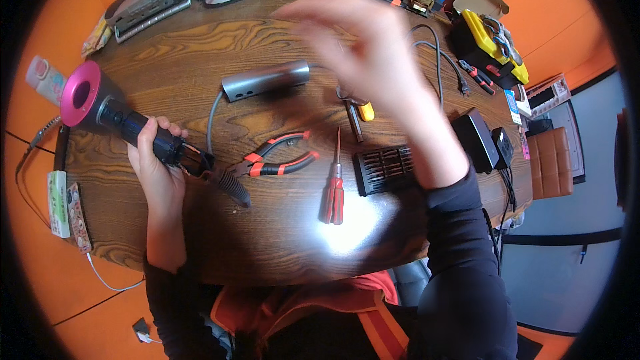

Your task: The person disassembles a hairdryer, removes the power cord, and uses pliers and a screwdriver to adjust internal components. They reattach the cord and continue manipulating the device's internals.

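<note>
My left hand [159, 153] is wrapped round the dark handle of a hair dryer [115, 110]. Its round pink-rimmed head points to the upper left. Slim parts show at the handle's lower end, beside a ribbed black cord sleeve [230, 187]. Black-and-red pliers [283, 157] lie open just right of it, touching or nearly touching the sleeve. My right hand [360, 37] is raised over the far middle of the table, smeared by motion; whether it holds anything small cannot be made out. Below it lies a screwdriver with a yellow handle [366, 111], partly hidden by my hand.
A red-handled screwdriver [335, 193] lies before me, left of a black bit case [385, 168]. Behind the pliers sits a grey metal cylinder [265, 81] with a cable. A black-and-yellow toolbox [490, 47], another pair of pliers [477, 77] and a black box [475, 139] stand to the right.
</note>
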`<action>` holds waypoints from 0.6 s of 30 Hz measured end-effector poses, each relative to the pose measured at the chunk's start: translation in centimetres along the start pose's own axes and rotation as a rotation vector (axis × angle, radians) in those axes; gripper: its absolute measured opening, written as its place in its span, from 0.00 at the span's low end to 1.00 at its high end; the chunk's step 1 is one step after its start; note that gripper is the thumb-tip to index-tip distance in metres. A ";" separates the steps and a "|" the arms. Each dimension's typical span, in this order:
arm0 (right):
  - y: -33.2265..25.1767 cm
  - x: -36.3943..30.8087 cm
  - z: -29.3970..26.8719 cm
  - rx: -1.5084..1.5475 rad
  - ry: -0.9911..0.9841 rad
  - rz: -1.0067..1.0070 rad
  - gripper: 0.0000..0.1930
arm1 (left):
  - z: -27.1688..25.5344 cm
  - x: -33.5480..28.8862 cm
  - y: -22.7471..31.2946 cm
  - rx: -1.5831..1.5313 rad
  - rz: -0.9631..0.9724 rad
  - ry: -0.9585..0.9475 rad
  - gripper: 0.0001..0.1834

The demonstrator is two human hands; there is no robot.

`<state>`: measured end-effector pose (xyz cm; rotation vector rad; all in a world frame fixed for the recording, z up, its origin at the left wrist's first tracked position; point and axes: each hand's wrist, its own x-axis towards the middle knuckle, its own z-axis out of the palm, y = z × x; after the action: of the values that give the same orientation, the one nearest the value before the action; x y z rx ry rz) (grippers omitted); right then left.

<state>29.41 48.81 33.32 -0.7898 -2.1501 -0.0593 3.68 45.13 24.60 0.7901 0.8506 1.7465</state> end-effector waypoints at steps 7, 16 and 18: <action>7.9 -5.7 -6.0 -0.151 -0.113 0.565 0.10 | -0.2 -0.1 -0.1 0.063 0.058 0.017 0.07; 8.7 -10.0 -6.0 -0.175 -0.408 0.720 0.10 | -1.1 0.2 -0.7 0.081 0.041 0.104 0.08; 8.7 -10.0 -5.9 -0.187 -0.443 0.670 0.10 | -1.3 0.2 -0.9 0.087 0.028 0.099 0.08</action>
<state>42.96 48.78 28.13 -1.7266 -2.1770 0.2906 2.99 45.35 23.24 0.7810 0.9916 1.7951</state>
